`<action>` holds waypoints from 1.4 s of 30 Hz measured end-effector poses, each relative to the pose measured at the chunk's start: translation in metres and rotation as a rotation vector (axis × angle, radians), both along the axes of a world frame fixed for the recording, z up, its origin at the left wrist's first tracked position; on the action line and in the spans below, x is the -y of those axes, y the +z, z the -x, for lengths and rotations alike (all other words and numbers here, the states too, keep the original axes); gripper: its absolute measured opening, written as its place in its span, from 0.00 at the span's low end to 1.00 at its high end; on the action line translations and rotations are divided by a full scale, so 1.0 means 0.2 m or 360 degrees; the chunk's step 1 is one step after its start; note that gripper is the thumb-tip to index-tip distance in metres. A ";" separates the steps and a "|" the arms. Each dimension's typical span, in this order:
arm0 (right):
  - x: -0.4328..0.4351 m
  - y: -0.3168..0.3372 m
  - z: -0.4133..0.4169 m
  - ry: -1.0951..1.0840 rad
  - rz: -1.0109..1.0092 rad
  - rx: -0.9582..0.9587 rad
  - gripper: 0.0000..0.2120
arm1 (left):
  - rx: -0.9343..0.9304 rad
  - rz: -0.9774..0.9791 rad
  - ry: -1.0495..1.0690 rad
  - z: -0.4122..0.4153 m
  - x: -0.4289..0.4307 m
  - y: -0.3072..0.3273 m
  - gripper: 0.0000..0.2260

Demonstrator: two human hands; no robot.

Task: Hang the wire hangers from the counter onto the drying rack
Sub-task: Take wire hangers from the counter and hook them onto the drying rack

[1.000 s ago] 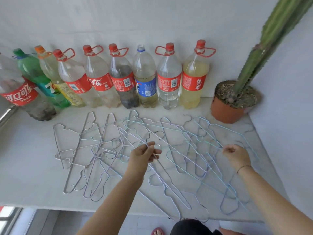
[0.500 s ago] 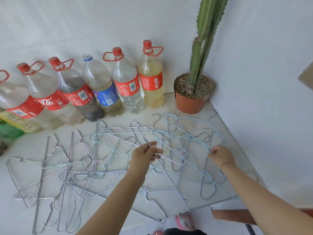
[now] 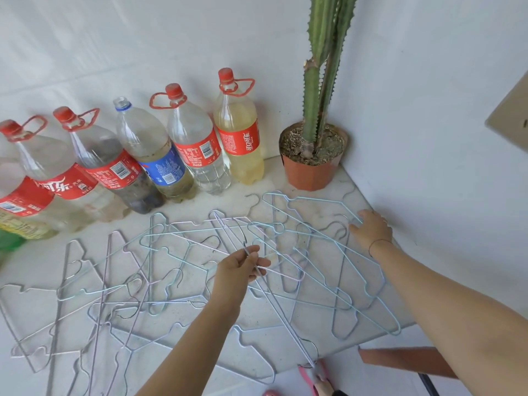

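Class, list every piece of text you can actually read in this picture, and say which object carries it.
"可口可乐", white on the red label of the yellow-liquid bottle.
"可乐", white on the red label of the bottle second from left.
Fine print and barcodes on the other red labels are too small to read.
The blue label shows no readable word.

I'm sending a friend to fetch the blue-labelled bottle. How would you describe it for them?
Start at the potted cactus in the corner and follow the row of bottles leftward along the wall. The third bottle is it: the only blue label among red ones, and no cap.
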State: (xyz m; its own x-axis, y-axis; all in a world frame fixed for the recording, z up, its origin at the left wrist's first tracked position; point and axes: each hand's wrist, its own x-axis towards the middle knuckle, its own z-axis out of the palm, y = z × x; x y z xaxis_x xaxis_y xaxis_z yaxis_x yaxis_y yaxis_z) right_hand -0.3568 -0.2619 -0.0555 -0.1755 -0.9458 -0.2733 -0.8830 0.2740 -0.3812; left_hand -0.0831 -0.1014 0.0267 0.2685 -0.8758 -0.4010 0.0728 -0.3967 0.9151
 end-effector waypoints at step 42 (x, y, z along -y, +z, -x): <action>-0.49 0.49 -0.37 0.0031 -0.0223 0.1850 0.09 | -0.0042 0.0173 -0.0040 -0.08 -0.03 0.14 0.11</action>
